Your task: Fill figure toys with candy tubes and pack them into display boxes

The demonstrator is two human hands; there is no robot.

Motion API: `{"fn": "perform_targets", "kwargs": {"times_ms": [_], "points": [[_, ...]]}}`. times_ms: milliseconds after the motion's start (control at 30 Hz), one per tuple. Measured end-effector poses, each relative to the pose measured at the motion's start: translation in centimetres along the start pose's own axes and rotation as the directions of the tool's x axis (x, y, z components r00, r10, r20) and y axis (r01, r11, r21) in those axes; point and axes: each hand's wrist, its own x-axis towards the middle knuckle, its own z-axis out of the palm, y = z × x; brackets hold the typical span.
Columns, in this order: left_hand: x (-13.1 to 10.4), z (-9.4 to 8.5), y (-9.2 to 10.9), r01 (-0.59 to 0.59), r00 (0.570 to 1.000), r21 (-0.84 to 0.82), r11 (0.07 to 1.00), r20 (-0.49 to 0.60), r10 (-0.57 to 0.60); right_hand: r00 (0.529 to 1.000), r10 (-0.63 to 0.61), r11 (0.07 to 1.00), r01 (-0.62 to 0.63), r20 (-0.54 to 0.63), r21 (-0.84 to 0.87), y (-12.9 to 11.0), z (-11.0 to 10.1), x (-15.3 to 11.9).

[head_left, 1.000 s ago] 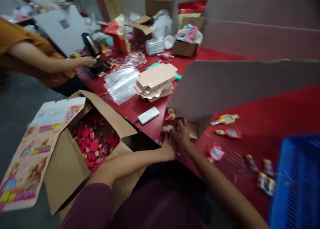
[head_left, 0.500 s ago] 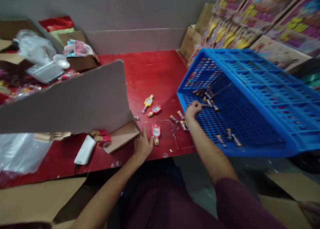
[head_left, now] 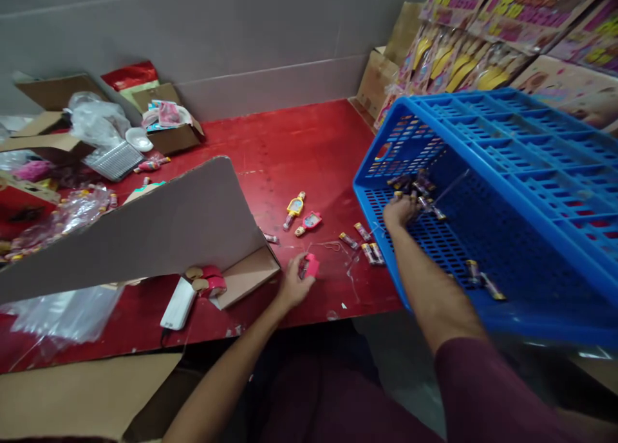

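Where our left hand [head_left: 294, 284] clamps: pink plastic toy [head_left: 313, 266].
Inside blue latticed plastic crate [head_left: 506, 230], right: our right hand [head_left: 402, 212], grip unclear.

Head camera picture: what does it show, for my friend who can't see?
A person's left hand holds a pink toy at a red table while the right hand reaches among small tubes inside a blue basket tipped on its side. A yellow toy and a second pink toy lie nearby.
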Motion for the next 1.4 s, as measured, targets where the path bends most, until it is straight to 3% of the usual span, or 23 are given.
{"fn": "perform_targets", "kwargs": {"times_ms": [100, 167, 200, 300, 433, 567, 667, 767, 967, 1200, 1400], "points": [[-2.1, -2.7, 1.2, 0.132, 0.990, -0.334, 0.933, 0.086, -0.110, 0.997, -0.077, 0.990, 0.075, 0.015, 0.116, -3.1, 1.0, -4.3], [-3.8, -4.5, 1.9, 0.165, 0.985, -0.372, 0.913, 0.107, -0.134, 0.963, -0.263, 0.923, 0.233, 0.062, 0.305, -5.2, 0.2, -8.2], [-4.6, -5.2, 2.2, 0.155, 0.987, -0.355, 0.922, 0.089, -0.131, 0.920, -0.383, 0.852, 0.316, 0.084, 0.418, -6.1, -0.7, -10.1], [-7.2, -7.0, 2.7, 0.045, 0.999, -0.266, 0.963, 0.021, -0.040, 0.743, -0.640, 0.669, 0.412, 0.198, 0.619, -8.2, -4.6, -14.8], [-10.4, -8.8, 3.2, -0.020, 0.999, -0.172, 0.985, 0.045, 0.028, 0.485, -0.788, 0.580, 0.375, 0.380, 0.723, -10.0, -9.2, -18.0], [-13.2, -10.0, 3.7, -0.121, 0.986, -0.090, 0.989, 0.108, 0.131, 0.200, -0.884, 0.467, 0.358, 0.422, 0.809, -11.6, -11.3, -19.8], [-14.8, -10.3, 3.8, -0.101, 0.986, -0.044, 0.994, 0.131, 0.106, 0.044, -0.910, 0.403, 0.329, 0.413, 0.854, -12.3, -12.0, -20.9], [-15.9, -10.2, 3.7, -0.050, 0.986, -0.048, 0.998, 0.155, 0.057, -0.060, -0.916, 0.357, 0.331, 0.397, 0.873, -12.6, -12.5, -21.7], [-17.1, -10.2, 3.3, 0.001, 0.954, -0.105, 0.994, 0.298, 0.031, -0.119, -0.933, 0.279, 0.362, 0.341, 0.889, -11.4, -12.8, -23.2], [-17.4, -10.2, 3.2, -0.021, 0.922, 0.014, 1.000, 0.388, 0.014, -0.105, -0.969, 0.154, 0.458, 0.226, 0.876, -9.7, -13.0, -24.9], [-17.2, -9.5, 2.6, -0.013, 0.909, 0.042, 0.999, 0.418, -0.006, -0.101, -0.964, 0.157, 0.526, 0.244, 0.836, -8.2, -12.7, -25.9]]}}
